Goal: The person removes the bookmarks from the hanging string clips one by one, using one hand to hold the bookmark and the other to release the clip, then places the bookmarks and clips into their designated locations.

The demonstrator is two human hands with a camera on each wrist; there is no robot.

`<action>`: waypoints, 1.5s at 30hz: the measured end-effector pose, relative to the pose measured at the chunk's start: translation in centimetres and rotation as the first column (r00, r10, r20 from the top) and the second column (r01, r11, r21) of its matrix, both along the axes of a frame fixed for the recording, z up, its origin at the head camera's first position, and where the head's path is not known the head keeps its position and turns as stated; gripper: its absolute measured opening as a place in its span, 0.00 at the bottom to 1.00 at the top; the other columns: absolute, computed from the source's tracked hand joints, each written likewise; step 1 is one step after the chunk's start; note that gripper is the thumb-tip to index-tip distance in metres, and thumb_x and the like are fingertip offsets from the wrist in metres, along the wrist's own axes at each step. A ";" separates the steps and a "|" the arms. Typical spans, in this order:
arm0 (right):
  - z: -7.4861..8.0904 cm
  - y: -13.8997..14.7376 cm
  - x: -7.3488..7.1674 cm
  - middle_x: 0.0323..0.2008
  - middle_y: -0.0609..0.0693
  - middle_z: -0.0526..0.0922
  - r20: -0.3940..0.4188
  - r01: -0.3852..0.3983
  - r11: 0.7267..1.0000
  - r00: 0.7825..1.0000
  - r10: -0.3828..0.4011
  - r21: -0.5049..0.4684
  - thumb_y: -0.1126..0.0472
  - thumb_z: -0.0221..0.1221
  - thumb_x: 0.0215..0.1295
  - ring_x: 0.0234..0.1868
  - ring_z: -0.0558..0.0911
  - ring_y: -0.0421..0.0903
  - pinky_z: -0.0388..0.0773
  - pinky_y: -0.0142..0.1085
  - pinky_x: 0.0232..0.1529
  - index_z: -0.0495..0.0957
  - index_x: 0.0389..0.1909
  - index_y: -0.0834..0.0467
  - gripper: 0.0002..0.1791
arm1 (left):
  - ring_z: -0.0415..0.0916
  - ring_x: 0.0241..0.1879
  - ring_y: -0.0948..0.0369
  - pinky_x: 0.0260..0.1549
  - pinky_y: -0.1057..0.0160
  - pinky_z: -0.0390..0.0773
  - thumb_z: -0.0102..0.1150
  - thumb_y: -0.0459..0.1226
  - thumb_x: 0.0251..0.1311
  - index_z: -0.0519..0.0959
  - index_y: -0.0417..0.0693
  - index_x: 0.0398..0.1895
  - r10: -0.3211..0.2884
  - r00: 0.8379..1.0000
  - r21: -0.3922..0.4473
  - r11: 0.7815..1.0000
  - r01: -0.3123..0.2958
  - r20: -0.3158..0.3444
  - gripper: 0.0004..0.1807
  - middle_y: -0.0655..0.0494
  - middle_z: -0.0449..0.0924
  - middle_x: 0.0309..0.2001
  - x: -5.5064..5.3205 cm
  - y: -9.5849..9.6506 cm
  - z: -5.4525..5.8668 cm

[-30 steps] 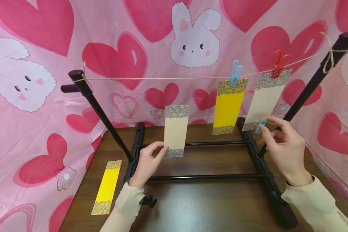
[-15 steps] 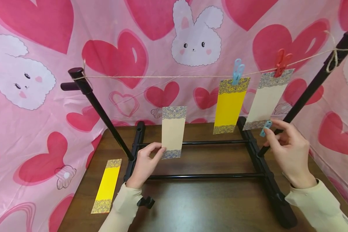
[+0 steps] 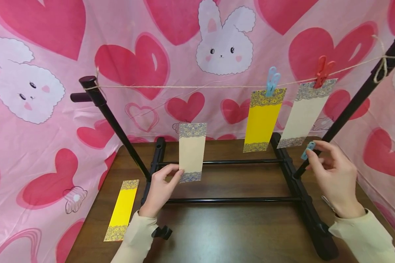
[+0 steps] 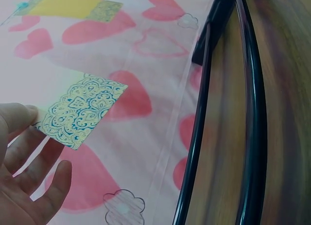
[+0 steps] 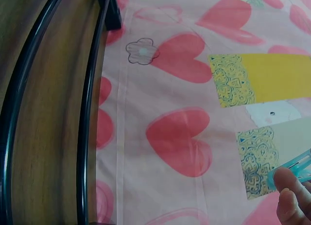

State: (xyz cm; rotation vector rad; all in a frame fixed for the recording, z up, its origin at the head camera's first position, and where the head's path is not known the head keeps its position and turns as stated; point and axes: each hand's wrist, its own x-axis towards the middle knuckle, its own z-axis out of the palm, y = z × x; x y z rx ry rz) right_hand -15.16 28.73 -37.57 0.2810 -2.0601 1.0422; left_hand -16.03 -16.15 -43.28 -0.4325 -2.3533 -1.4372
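A cream card (image 3: pixel 192 153) with blue lace-patterned ends stands upright in the air below the string, its lower left edge pinched by my left hand (image 3: pixel 161 188). In the left wrist view the patterned end of this card (image 4: pixel 82 111) shows between thumb and fingers. My right hand (image 3: pixel 337 175) pinches a light blue clothespin (image 3: pixel 308 150) between thumb and forefinger, near the right post. Along the string (image 3: pixel 181 87), a blue clothespin (image 3: pixel 272 82) holds a yellow card (image 3: pixel 264 122), and a red clothespin (image 3: pixel 323 73) holds another cream card (image 3: pixel 306 117).
A black rack has a left post (image 3: pixel 118 133), a right post (image 3: pixel 358 98) and low crossbars (image 3: pixel 233 200). One yellow card (image 3: pixel 121 210) lies on the wooden table (image 3: pixel 237 233) at left. Behind hangs a pink cloth (image 3: pixel 181 58) with hearts and rabbits.
My left hand has moved slightly left and down with the cream card. My right hand has shifted right and a little down, still pinching the blue clothespin.
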 end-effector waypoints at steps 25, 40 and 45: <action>-1.2 2.3 0.9 0.26 0.15 0.76 0.028 0.099 0.994 0.995 -0.100 0.037 0.76 0.68 0.60 0.24 0.72 0.13 0.62 0.14 0.26 0.81 0.56 0.68 0.21 | 0.80 0.38 0.61 0.39 0.67 0.83 0.69 0.37 0.67 0.88 0.52 0.47 0.098 0.995 -0.029 0.995 -0.098 0.011 0.07 0.61 0.89 0.43 1.7 -3.4 -1.1; -2.5 4.0 0.8 0.29 0.16 0.77 0.030 0.090 0.995 0.995 -0.092 0.044 0.71 0.69 0.62 0.22 0.74 0.17 0.66 0.13 0.26 0.82 0.58 0.66 0.22 | 0.79 0.38 0.62 0.41 0.71 0.81 0.68 0.36 0.68 0.88 0.48 0.47 0.150 0.988 -0.042 0.988 -0.148 0.043 0.07 0.58 0.89 0.41 2.4 -4.4 -1.2; -2.7 4.5 0.8 0.28 0.17 0.77 0.041 0.105 0.994 0.993 -0.107 0.037 0.71 0.69 0.62 0.21 0.73 0.17 0.66 0.13 0.26 0.82 0.58 0.66 0.21 | 0.79 0.40 0.61 0.43 0.70 0.82 0.67 0.36 0.69 0.87 0.48 0.48 0.160 0.986 -0.049 0.986 -0.157 0.049 0.08 0.58 0.89 0.43 2.4 -4.7 -1.2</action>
